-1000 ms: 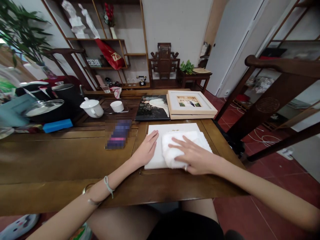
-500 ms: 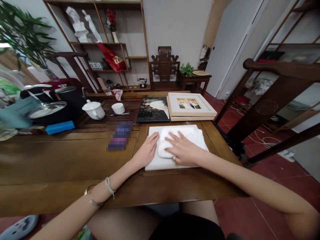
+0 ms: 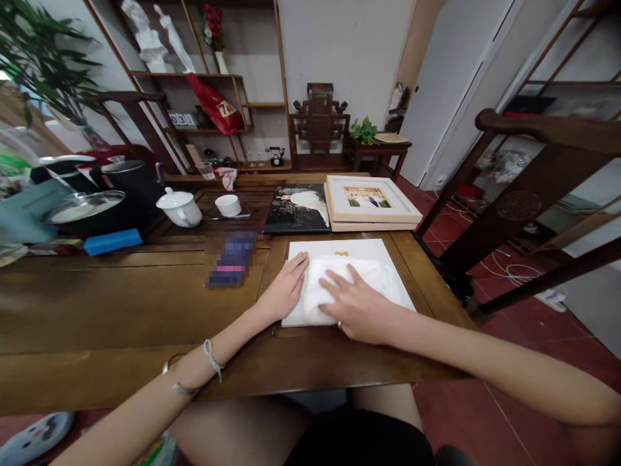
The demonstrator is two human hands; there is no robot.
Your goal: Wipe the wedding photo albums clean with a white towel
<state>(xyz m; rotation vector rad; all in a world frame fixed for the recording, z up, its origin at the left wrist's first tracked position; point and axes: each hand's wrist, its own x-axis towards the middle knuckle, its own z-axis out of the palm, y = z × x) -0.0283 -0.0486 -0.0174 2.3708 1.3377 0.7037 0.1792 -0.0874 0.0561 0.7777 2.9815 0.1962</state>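
A white flat board [image 3: 395,294] with a small gold mark [image 3: 341,253] near its far side lies on the wooden table. Spread over the near part of it is a folded white towel [image 3: 315,285]. My right hand [image 3: 356,301] presses down on this towel with its fingers apart. At the board's left edge rests my left hand [image 3: 287,285], fingers stretched out and lying flat, close beside the towel.
Beyond the board sit a dark picture panel [image 3: 298,210] and stacked pale frames [image 3: 372,200]. To the left are a blurred purple item [image 3: 231,260], a blue block [image 3: 113,241], a white lidded cup [image 3: 178,207] and a small white bowl [image 3: 228,206]. A wooden chair [image 3: 521,194] stands at the right.
My right hand and the towel have slid toward me over the board, uncovering the gold mark at the far side. My left hand has stayed at the left edge.
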